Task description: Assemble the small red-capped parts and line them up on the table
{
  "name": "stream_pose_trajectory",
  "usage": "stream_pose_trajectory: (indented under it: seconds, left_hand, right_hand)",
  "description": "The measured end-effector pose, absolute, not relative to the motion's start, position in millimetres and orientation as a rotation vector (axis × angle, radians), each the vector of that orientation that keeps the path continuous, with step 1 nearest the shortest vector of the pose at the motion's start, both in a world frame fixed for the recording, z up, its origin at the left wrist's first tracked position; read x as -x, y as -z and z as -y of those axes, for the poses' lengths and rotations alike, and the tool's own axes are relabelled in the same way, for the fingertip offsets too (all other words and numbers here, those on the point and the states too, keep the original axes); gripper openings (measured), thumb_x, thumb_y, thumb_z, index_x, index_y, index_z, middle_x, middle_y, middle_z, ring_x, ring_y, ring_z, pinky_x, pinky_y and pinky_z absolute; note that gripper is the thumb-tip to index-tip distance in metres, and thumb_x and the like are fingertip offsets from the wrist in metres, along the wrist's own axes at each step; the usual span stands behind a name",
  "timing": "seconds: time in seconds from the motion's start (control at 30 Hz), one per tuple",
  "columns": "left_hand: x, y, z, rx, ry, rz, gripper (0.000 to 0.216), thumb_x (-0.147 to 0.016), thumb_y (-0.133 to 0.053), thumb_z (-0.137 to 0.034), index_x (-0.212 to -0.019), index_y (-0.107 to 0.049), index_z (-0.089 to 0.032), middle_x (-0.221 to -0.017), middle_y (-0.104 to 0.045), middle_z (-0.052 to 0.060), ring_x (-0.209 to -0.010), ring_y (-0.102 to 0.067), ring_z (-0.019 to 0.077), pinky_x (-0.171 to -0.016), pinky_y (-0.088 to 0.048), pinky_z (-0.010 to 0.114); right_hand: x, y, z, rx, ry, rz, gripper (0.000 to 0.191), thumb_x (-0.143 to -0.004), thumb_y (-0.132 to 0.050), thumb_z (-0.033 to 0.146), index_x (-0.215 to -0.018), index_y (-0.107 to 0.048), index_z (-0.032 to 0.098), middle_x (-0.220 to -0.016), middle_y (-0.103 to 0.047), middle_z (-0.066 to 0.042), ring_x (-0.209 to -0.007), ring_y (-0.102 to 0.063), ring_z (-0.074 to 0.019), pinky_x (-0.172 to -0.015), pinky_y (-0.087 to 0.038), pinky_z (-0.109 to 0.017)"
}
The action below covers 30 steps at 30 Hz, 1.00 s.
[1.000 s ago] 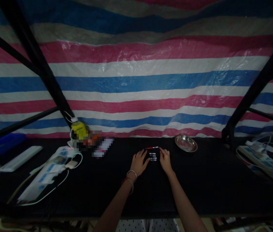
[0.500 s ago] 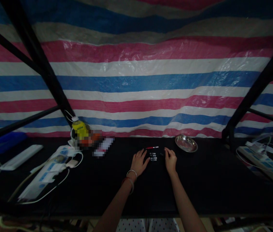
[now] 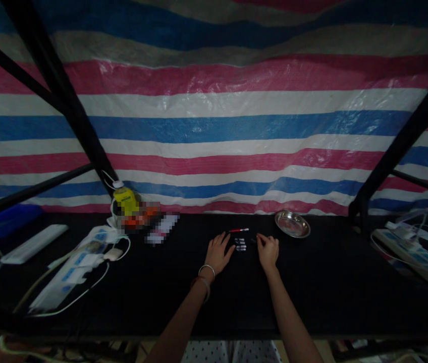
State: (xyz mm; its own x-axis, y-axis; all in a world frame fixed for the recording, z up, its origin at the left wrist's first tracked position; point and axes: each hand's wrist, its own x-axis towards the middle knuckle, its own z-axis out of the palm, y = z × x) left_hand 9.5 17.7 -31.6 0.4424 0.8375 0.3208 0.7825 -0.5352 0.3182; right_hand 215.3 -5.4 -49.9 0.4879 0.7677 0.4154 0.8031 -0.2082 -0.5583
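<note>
My left hand (image 3: 218, 253) lies flat on the black table with its fingers spread, just left of several small shiny pieces (image 3: 240, 245). Those pieces look clear or metallic, and their exact kind is too small to make out. Behind them lies a slim red tool with a silver tip (image 3: 238, 230), perhaps a pen or small screwdriver. To the right of the pieces, my right hand (image 3: 268, 250) has its thumb and forefinger pinched together near the table. Whatever those fingertips hold, if anything, is too small and dark to name.
A round metal dish (image 3: 292, 224) stands behind and right of my right hand. Power strips with cables lie at left (image 3: 73, 267) and right (image 3: 418, 257). A yellow bottle (image 3: 126, 200) is at the back left. Black frame posts (image 3: 388, 156) and a striped tarp (image 3: 214, 126) rise behind.
My right hand's fingers have shifted slightly and curled a little more, staying in about the same place. The left hand and the small pieces have not visibly moved.
</note>
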Motion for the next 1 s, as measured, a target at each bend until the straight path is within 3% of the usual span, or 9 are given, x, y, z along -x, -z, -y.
stream_pose_trajectory:
  seconds: [0.4,0.7,1.0]
  left_hand:
    - [-10,32,-18,-2.558,-0.686,-1.434,0.048,-0.092,-0.033,-0.047,-0.130,-0.044,-0.020,-0.137,-0.043,0.010,-0.124,-0.039,0.0248,-0.101,-0.032,0.044]
    - [-9,34,-18,-2.549,-0.704,-1.426,0.048,-0.091,-0.033,-0.048,-0.131,-0.044,-0.021,-0.137,-0.043,0.010,-0.124,-0.039,0.0246,-0.101,-0.031,0.044]
    - [-9,33,-18,-2.556,-0.665,-1.436,0.048,-0.091,-0.034,-0.047,-0.130,-0.044,-0.022,-0.137,-0.043,0.010,-0.124,-0.039,0.0254,-0.101,-0.031,0.046]
  right_hand:
    - [-212,43,9,2.065,0.032,1.325,0.026,-0.082,-0.052,0.028,-0.097,-0.071,0.019,-0.088,-0.061,-0.011,-0.083,-0.047,-0.0219,-0.074,-0.033,-0.029]
    - [-208,40,8,1.983,0.068,1.384,0.029,-0.079,-0.057,0.042,-0.095,-0.072,0.022,-0.094,-0.056,-0.011,-0.086,-0.045,-0.0232,-0.074,-0.034,-0.031]
    - [-212,50,6,1.947,0.093,1.401,0.022,-0.081,-0.055,0.032,-0.090,-0.072,0.023,-0.093,-0.055,-0.010,-0.087,-0.043,-0.0226,-0.078,-0.034,-0.031]
